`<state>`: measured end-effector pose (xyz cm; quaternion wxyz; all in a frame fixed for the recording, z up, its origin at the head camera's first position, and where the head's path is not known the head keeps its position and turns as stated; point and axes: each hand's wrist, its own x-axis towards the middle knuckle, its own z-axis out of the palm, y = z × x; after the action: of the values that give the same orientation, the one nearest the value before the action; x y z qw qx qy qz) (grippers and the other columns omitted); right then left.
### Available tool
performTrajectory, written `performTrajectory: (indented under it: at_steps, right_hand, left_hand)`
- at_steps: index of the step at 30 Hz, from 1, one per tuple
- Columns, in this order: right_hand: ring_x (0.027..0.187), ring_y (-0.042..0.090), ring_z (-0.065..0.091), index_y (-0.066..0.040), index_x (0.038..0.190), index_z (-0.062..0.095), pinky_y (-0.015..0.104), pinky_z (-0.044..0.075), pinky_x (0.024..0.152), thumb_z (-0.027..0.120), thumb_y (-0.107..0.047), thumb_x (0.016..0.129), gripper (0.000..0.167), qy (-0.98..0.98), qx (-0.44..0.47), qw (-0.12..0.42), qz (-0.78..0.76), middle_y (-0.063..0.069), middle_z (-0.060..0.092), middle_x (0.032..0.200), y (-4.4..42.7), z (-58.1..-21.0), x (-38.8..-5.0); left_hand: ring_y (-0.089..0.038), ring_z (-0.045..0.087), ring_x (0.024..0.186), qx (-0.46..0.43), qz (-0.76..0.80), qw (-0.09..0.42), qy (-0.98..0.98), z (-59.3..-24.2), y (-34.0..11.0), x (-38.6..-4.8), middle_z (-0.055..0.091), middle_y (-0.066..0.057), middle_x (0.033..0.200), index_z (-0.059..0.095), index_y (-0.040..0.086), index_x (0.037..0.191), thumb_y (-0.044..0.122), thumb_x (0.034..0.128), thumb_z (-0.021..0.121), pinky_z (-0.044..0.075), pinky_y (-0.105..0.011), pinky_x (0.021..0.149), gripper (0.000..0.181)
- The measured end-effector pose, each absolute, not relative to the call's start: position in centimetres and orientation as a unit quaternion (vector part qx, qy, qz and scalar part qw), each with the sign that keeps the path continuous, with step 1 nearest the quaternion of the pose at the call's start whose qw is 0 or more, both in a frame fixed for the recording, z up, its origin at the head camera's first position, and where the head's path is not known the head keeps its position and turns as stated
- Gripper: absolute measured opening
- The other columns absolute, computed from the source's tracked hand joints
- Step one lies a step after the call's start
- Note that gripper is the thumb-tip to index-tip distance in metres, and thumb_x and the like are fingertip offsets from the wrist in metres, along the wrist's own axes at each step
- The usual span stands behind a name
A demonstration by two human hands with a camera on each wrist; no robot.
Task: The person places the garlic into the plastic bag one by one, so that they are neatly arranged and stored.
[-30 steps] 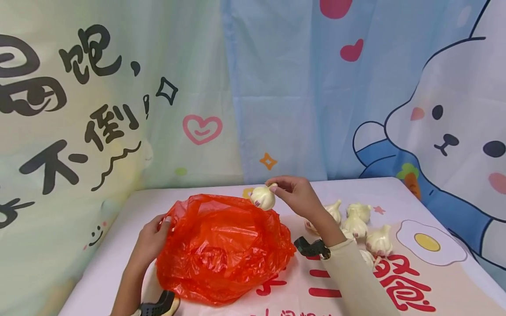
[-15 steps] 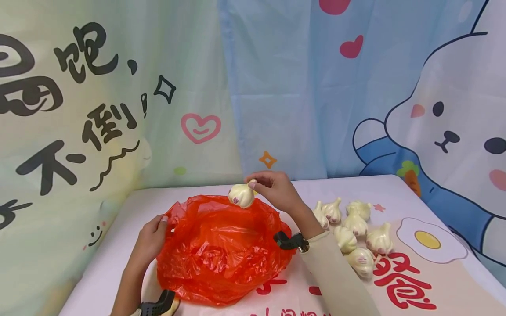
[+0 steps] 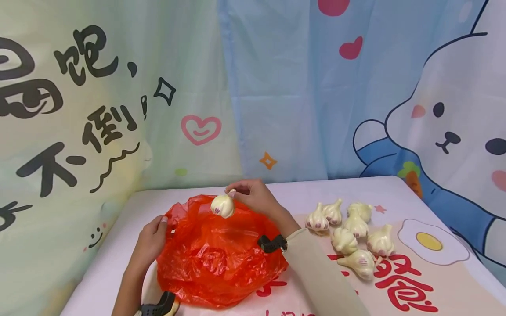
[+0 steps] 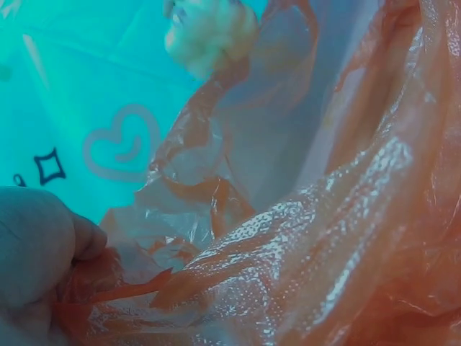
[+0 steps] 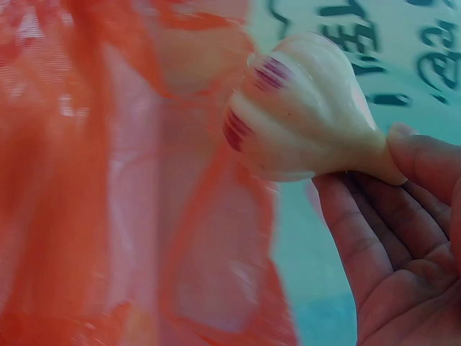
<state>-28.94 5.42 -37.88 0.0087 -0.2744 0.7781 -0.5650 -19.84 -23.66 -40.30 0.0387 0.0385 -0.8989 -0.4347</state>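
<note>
Right hand (image 3: 254, 196) pinches a garlic bulb (image 3: 222, 206) by its stem, thumb against fingers; bulb's up over the red plastic bag (image 3: 221, 263), near its far rim. Left hand (image 3: 153, 236) grips the bag's left edge, thumb pressed down. I count seven loose bulbs (image 3: 356, 225) on the table (image 3: 292, 197), right of the bag.

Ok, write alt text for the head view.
A person's right-hand grip pinches a garlic bulb by its stem near the upper rim of a red plastic bag, while the left-hand grip holds the bag's left side. Seven more bulbs lie to the right on a printed tabletop before a cartoon backdrop.
</note>
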Motion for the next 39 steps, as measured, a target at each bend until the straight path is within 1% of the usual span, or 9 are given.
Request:
performTrajectory:
  at_steps: [6, 10, 15, 19, 23, 26, 33, 39]
  right_hand:
    - [0.102, 0.016, 0.065, -0.007, 0.106, 0.073, 0.03, 0.053, 0.086, 0.065, -0.016, 0.095, 0.016, 0.787, -0.282, 0.041, -0.548, 0.0, 0.069, 0.105, 3.4, -39.1, -28.8]
    - [0.101, 0.015, 0.064, -0.008, 0.106, 0.073, 0.029, 0.053, 0.087, 0.064, -0.016, 0.095, 0.016, 0.817, -0.273, 0.042, -0.506, -0.002, 0.069, 0.104, 2.2, -39.8, -28.8]
    - [0.097, 0.016, 0.062, -0.008, 0.104, 0.074, 0.026, 0.053, 0.084, 0.065, -0.011, 0.094, 0.014, 0.846, -0.251, 0.042, -0.469, -0.001, 0.069, 0.103, 1.0, -41.2, -28.8]
    - [0.098, 0.018, 0.061, -0.008, 0.106, 0.074, 0.027, 0.053, 0.085, 0.065, -0.01, 0.094, 0.015, 0.848, -0.229, 0.034, -0.478, 0.0, 0.068, 0.105, 0.5, -42.3, -28.8]
    - [0.098, 0.021, 0.062, -0.004, 0.108, 0.073, 0.031, 0.053, 0.088, 0.066, -0.008, 0.093, 0.016, 0.835, -0.205, 0.0, -0.511, 0.003, 0.069, 0.105, -0.1, -43.5, -28.7]
    - [0.098, 0.021, 0.063, -0.003, 0.108, 0.073, 0.031, 0.053, 0.088, 0.066, -0.006, 0.093, 0.017, 0.823, -0.184, -0.016, -0.536, 0.004, 0.069, 0.106, -0.7, -44.2, -28.7]
    - [0.1, 0.023, 0.063, -0.001, 0.11, 0.07, 0.031, 0.054, 0.085, 0.066, -0.002, 0.092, 0.018, 0.799, -0.131, -0.019, -0.587, 0.007, 0.068, 0.106, -1.5, -45.2, -28.8]
    - [0.101, 0.029, 0.065, 0.004, 0.116, 0.066, 0.034, 0.054, 0.087, 0.069, 0.002, 0.088, 0.029, 0.79, -0.132, -0.018, -0.599, 0.014, 0.068, 0.108, -1.5, -45.9, -28.9]
  left_hand:
    - [-0.034, 0.061, 0.101, 0.035, -0.45, 0.039, -0.892, -40.3, -23.7, -19.9, 0.06, -0.024, 0.118, 0.047, -0.005, 0.137, 0.033, 0.1074, 0.029, 0.051, -0.049, 0.09, 0.051]
    - [-0.034, 0.06, 0.103, 0.028, -0.45, 0.045, -0.892, -40.3, -23.8, -20.0, 0.06, -0.023, 0.12, 0.048, -0.003, 0.137, 0.036, 0.1071, 0.029, 0.05, -0.05, 0.092, 0.052]
    - [-0.035, 0.059, 0.107, 0.012, -0.461, 0.048, -0.886, -40.4, -23.7, -20.0, 0.058, -0.024, 0.125, 0.047, -0.004, 0.138, 0.036, 0.1071, 0.029, 0.047, -0.051, 0.095, 0.053]
    - [-0.036, 0.059, 0.109, 0.012, -0.468, 0.039, -0.883, -40.6, -23.6, -19.9, 0.057, -0.024, 0.127, 0.046, -0.003, 0.139, 0.036, 0.107, 0.031, 0.048, -0.05, 0.095, 0.053]
    - [-0.035, 0.059, 0.107, 0.012, -0.456, 0.041, -0.889, -40.7, -23.8, -19.9, 0.058, -0.024, 0.125, 0.047, -0.003, 0.138, 0.035, 0.1072, 0.031, 0.048, -0.051, 0.094, 0.051]
    - [-0.034, 0.059, 0.104, 0.013, -0.447, 0.044, -0.893, -40.8, -23.9, -19.9, 0.059, -0.023, 0.122, 0.048, -0.003, 0.137, 0.033, 0.1074, 0.031, 0.048, -0.051, 0.093, 0.05]
    - [-0.036, 0.06, 0.107, 0.013, -0.453, 0.035, -0.891, -40.7, -23.7, -20.0, 0.058, -0.025, 0.125, 0.045, -0.004, 0.139, 0.034, 0.1074, 0.031, 0.048, -0.051, 0.093, 0.051]
    - [-0.036, 0.059, 0.108, 0.018, -0.455, 0.029, -0.89, -40.7, -23.6, -20.1, 0.057, -0.024, 0.126, 0.044, -0.003, 0.14, 0.034, 0.1074, 0.03, 0.049, -0.05, 0.093, 0.051]
